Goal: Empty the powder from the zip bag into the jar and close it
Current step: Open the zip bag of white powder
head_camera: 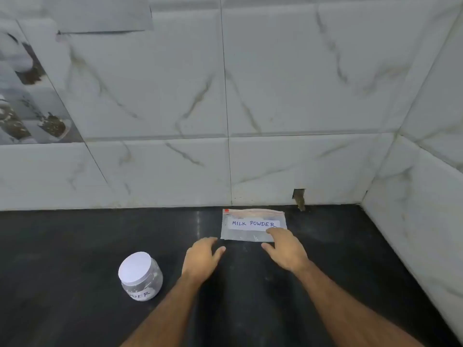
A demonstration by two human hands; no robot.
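The zip bag [253, 225] is seen lying flat on the dark tabletop [75, 241], directly ahead of the right hand [285, 247] and close to the tiled wall [300, 96]. A white label reading "MILK POWDER" is carried on its upper face, and a reddish zip strip runs along the edge farthest from the hand. The right hand is spread loosely, palm down, with the fingers [274, 231] laid over the bag's near right corner; the thumb is stretched along the bag's near edge. Contact appears to be made by the fingertips only, and nothing is gripped or pinched in that hand.

The left hand [201, 256] is held just to the near left of the bag, apart from it, with a narrow strip of bare tabletop visible between the fingertips and the bag's left corner. Its fingers are curled slightly downward and relaxed, and nothing is held in it. Whether its fingertips rest on the tabletop or are kept above it cannot be told.

The jar [140, 276] is found to the left of the left hand, a little nearer the person, well apart from the bag. It stands upright, with a white lid [135, 267] seated on top and a partly legible label near its base. Pale powder is seen clinging inside its clear wall.
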